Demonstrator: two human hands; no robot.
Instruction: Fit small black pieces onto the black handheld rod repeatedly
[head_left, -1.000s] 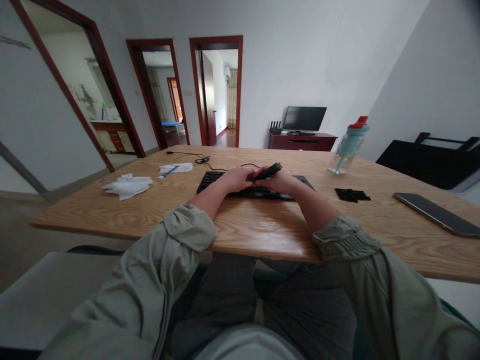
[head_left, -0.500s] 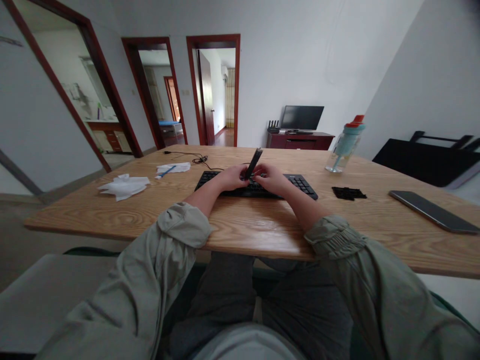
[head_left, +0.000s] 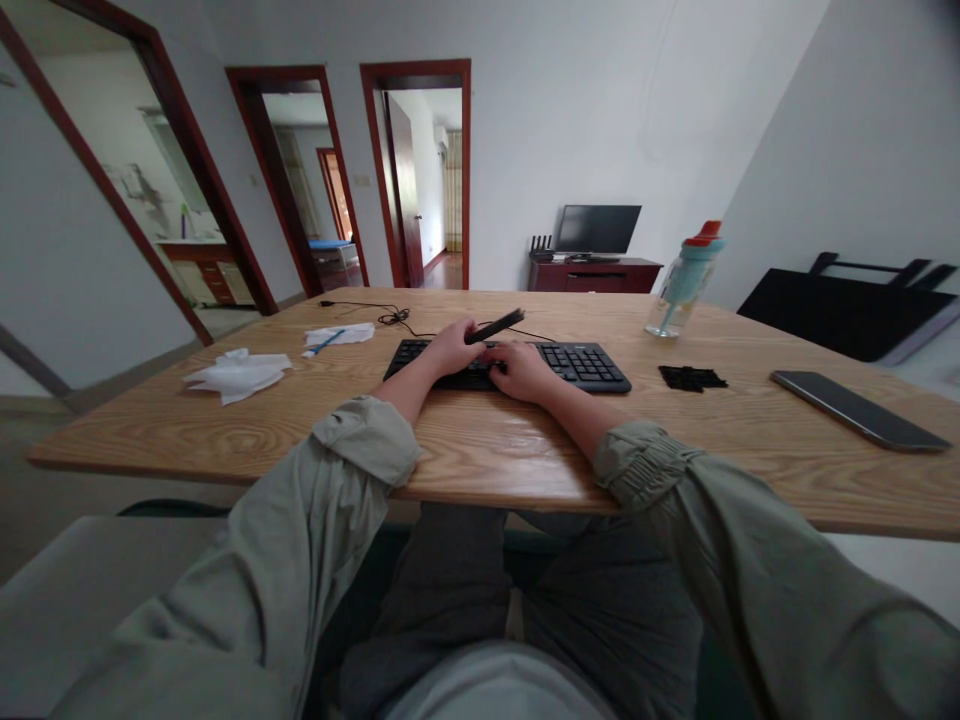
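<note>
A black keyboard (head_left: 592,368) lies on the wooden table in front of me, its middle and left part covered by my hands. My left hand (head_left: 452,347) is closed round a slim black brush-like stick (head_left: 495,327), which slants up to the right above the keys. Close beside it, my right hand (head_left: 519,368) rests on the middle of the keyboard with its fingers curled down and together. Its fingertips are at the keys near the left hand, and whatever they pinch is too small or hidden to make out.
Right of the keyboard lie a small pile of black pieces (head_left: 691,378), a dark phone or tablet (head_left: 859,408) and a water bottle (head_left: 679,285). To the left are a crumpled tissue (head_left: 238,374), another tissue (head_left: 356,333) with a blue stick (head_left: 326,342), and the coiled cable (head_left: 394,316).
The black stick has tipped from nearly upright to a low slant rightward in my left hand. My right hand has come down and left onto the keys. The view has shifted slightly.
</note>
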